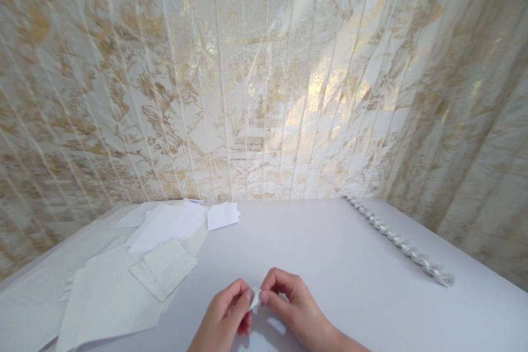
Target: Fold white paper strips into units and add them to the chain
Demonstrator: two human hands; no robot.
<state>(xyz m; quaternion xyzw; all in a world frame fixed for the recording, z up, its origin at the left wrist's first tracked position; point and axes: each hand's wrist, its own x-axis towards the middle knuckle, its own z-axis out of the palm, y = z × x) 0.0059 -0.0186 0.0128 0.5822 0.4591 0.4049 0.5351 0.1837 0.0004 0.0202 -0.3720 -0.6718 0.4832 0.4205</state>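
Near the front middle of the white table, a small folded piece of white paper [255, 299] is held between my two hands. My left hand [231, 308] pinches it from the left with thumb and forefinger, the other fingers curled below. From the right, my right hand [291, 302] has its thumb and forefinger closed at the paper's other edge. Much of the paper is hidden by the fingertips, so its exact folded shape is hard to make out.
Sheets of paper [111, 291] cover the table's left side, with smaller cut pieces [165, 267] on top. A small stack of white slips [223, 216] lies at the back. A long folded-paper chain [402, 242] stretches along the right. A patterned curtain [264, 77] hangs behind the table [330, 253].
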